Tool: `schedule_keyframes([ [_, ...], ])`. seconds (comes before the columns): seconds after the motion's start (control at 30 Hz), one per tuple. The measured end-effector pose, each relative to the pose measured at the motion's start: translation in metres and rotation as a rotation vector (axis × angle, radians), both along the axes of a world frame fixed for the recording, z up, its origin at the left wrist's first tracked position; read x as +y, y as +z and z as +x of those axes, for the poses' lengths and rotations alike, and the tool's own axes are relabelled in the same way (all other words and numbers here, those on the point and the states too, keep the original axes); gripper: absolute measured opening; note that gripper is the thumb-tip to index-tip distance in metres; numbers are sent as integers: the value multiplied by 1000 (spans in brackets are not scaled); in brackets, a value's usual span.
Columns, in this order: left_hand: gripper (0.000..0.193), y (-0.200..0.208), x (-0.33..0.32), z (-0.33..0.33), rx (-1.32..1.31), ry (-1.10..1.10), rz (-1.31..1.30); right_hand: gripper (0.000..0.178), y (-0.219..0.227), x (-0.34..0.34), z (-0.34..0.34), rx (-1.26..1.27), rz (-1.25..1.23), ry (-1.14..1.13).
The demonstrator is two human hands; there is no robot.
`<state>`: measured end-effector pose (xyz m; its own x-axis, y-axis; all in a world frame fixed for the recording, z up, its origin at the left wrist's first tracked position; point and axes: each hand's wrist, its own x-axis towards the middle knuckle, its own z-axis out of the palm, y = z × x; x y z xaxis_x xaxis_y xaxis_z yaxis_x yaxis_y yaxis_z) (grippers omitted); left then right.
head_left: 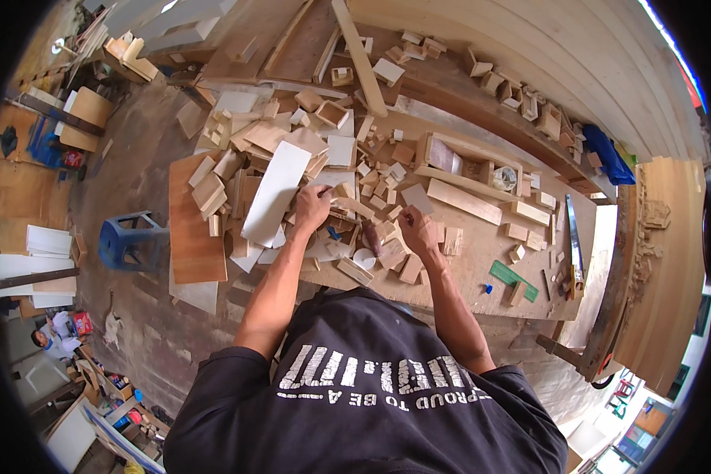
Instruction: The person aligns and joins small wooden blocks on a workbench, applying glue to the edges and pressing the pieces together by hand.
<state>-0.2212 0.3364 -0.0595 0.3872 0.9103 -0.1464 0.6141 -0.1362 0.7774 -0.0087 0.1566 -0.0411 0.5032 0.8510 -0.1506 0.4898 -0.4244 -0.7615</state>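
My left hand [314, 206] is over the pile's right side, fingers pinched near a small pale wood block [344, 189]. What lies between those fingertips is too small to tell. A curved wood strip [354, 207] lies just to its right. My right hand [419, 230] is curled, knuckles up, below a thin greyish rectangular piece [417, 199]; whether it grips that piece is hidden. Between my hands lie a reddish-brown handle-like object [372, 237], a white round container [364, 258] and several wood blocks [391, 251]. A long white board [278, 189] rests slanted beside my left forearm.
Loose wood offcuts [268, 134] heap at the left of the workbench. A compartmented wooden box [466, 167] stands at the back right. Nearer are a green flat plate [513, 281] and a long metal blade [573, 229]. A blue stool [132, 239] stands left; another person [54, 336] is farther off.
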Motion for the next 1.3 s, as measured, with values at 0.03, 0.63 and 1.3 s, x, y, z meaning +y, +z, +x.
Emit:
schedule_keyframes([
  [0.03,21,1,1,1,15,6,45,18,-5,1,1,14,7,20],
  [0.63,15,36,-8,43,319,-153,319,66,-20,-52,32,-345,-339,-86],
  [1.3,23,-2,44,124,365,-540,545,62,-25,-133,32,-284,-92,-269],
])
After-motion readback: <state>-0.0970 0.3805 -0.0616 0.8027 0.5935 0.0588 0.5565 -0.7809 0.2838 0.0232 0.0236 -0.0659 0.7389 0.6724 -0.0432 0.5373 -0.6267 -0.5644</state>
